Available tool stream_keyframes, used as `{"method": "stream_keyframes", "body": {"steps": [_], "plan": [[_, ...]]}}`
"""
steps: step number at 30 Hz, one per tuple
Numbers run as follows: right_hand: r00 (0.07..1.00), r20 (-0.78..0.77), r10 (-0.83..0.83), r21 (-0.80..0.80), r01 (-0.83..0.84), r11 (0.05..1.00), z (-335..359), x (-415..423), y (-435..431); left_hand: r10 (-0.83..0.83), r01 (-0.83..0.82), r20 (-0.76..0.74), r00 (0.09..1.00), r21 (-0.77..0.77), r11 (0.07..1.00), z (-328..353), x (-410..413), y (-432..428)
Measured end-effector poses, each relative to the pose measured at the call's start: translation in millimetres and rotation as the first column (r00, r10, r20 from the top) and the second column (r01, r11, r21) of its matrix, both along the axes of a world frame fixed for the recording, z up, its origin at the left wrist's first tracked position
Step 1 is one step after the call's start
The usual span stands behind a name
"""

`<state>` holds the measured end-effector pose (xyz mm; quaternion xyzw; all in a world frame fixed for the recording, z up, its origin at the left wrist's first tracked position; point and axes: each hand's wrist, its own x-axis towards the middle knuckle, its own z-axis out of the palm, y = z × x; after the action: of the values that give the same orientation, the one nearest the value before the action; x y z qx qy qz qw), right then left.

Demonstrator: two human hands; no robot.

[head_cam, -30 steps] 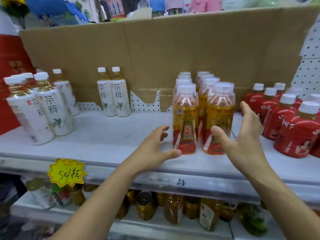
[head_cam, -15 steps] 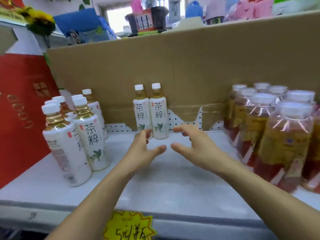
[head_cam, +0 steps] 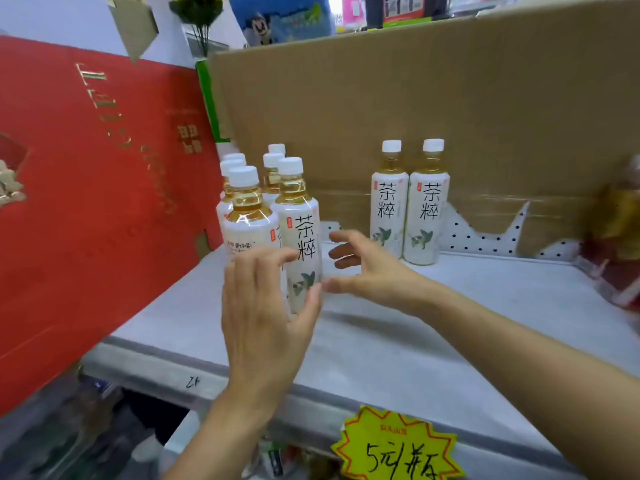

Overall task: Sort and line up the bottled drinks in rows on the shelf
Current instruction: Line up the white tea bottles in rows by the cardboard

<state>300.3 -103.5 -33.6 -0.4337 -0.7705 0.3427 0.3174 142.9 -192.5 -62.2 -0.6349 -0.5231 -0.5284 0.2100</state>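
Observation:
Several white-labelled tea bottles with white caps stand clustered at the shelf's left; the front two are a bottle with its label turned away point(head_cam: 247, 216) and one with its label facing me point(head_cam: 301, 237). My left hand point(head_cam: 266, 306) is held up in front of them with straight fingers, its thumb by the labelled bottle's base. My right hand point(head_cam: 367, 268) is spread just right of that bottle, thumb tip close to its side. Neither hand grips anything. Two more tea bottles point(head_cam: 388, 209) point(head_cam: 427, 209) stand side by side at the back.
A large red box point(head_cam: 86, 202) leans against the shelf's left end. Brown cardboard point(head_cam: 415, 98) forms the back wall. Blurred amber bottles point(head_cam: 620, 230) are at the right edge. A yellow price tag point(head_cam: 398, 448) hangs on the grey shelf's point(head_cam: 450, 323) front lip.
The view has swung left. Both hands left the amber bottles, crossed the bare middle of the shelf and now flank the front tea bottle of the left cluster.

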Motion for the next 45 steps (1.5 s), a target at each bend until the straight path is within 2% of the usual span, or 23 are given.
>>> {"method": "stream_keyframes", "body": {"steps": [2, 5, 9, 12, 14, 16, 18, 22, 25, 29, 33, 38, 45], "plan": [[0.998, -0.054, 0.015, -0.012, -0.016, 1.0, -3.8, -19.1, 3.9, 0.071, -0.072, 0.155, 0.985, -0.001, 0.997, -2.2, -15.4, 1.8], [0.985, -0.173, 0.029, -0.044, -0.037, 0.998, -9.3, -40.0, 5.9, 0.082, -0.019, 0.362, 0.929, -0.173, 0.985, 2.0, -23.1, 7.8], [0.974, -0.227, -0.024, -0.015, 0.021, 1.0, -14.6, -50.2, 8.1, 0.094, 0.044, 0.43, 0.898, -0.299, 0.953, 6.7, -31.5, 21.5], [0.975, -0.216, -0.045, 0.005, 0.048, 0.999, -14.8, -41.2, 6.5, -0.037, 0.244, 0.518, 0.854, -0.338, 0.909, 11.4, -37.0, 20.7], [0.975, -0.214, -0.052, 0.001, 0.054, 0.999, -13.7, -26.2, 1.3, -0.172, 0.447, 0.599, 0.782, -0.346, 0.825, 13.3, -36.3, 18.5], [0.975, -0.208, -0.072, 0.001, 0.074, 0.997, -13.3, -6.0, -3.3, -0.242, 0.567, 0.639, 0.73, -0.368, 0.737, 13.5, -32.1, 16.7], [0.974, -0.199, -0.108, 0.006, 0.111, 0.994, -12.5, 15.8, -7.8, -0.256, 0.595, 0.626, 0.736, -0.419, 0.686, 7.2, -24.9, 17.2], [0.961, -0.214, -0.176, -0.001, 0.18, 0.984, -14.7, 44.9, -15.9, -0.08, 0.34, 0.423, 0.903, -0.589, 0.733, -5.6, -11.0, 20.6], [0.961, -0.189, -0.201, 0.029, 0.21, 0.977, -20.0, 53.4, -18.0, -0.048, 0.269, 0.347, 0.937, -0.626, 0.732, -2.4, -1.6, 26.7], [0.95, -0.174, -0.259, 0.074, 0.275, 0.959, -22.3, 69.0, -17.1, -0.183, 0.394, 0.378, 0.908, -0.618, 0.68, 2.5, 20.8, 49.6], [0.907, -0.199, -0.372, 0.028, 0.385, 0.923, -23.7, 90.6, -9.3, -0.28, 0.488, 0.406, 0.87, -0.624, 0.61, 7.9, 43.0, 87.4], [0.852, -0.208, -0.481, -0.029, 0.486, 0.873, -21.0, 98.0, 8.6, -0.313, 0.548, 0.454, 0.834, -0.623, 0.558, 7.3, 58.3, 131.1], [0.83, -0.2, -0.521, -0.033, 0.526, 0.85, -22.0, 90.2, 22.7, -0.365, 0.614, 0.495, 0.789, -0.599, 0.514, 3.2, 61.0, 156.0]]}}
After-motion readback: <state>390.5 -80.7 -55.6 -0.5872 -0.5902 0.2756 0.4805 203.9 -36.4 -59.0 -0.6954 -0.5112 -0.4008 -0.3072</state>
